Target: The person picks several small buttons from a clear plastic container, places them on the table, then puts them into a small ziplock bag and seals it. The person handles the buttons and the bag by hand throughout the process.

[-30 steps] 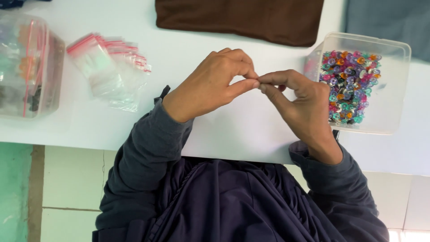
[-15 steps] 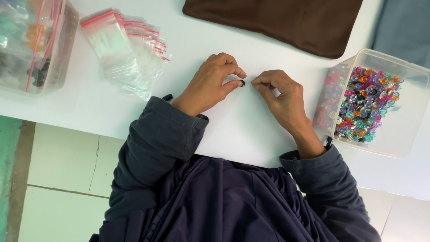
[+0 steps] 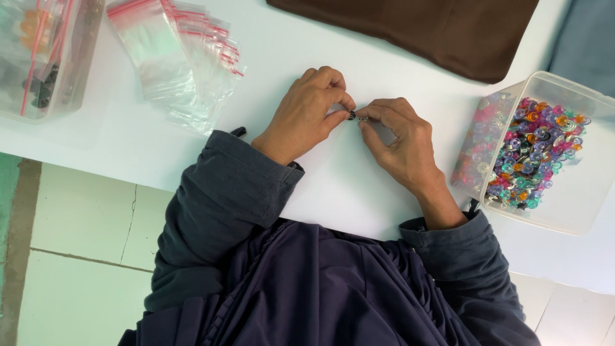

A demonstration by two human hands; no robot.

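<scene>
White table [image 3: 359, 192] lay under your arms, your left hand [image 3: 307, 115] and right hand [image 3: 400, 138] met fingertip to fingertip, both pinched shut on a small dark bead [image 3: 352, 115] just above it, clear tub of coloured beads [image 3: 535, 150] at your right, zip bags [image 3: 179, 57] upper left.

Small packing workbench: zip bags [image 3: 182, 61], bead tub [image 3: 544, 154]

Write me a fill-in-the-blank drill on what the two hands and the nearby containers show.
1. The left hand and right hand pinch a tiny dark item above the ____ table.
2. The clear plastic tub of colourful small pieces lies nearest the ____ hand.
3. The pile of clear zip bags has ____ seal strips.

Missing: white; right; red
</scene>
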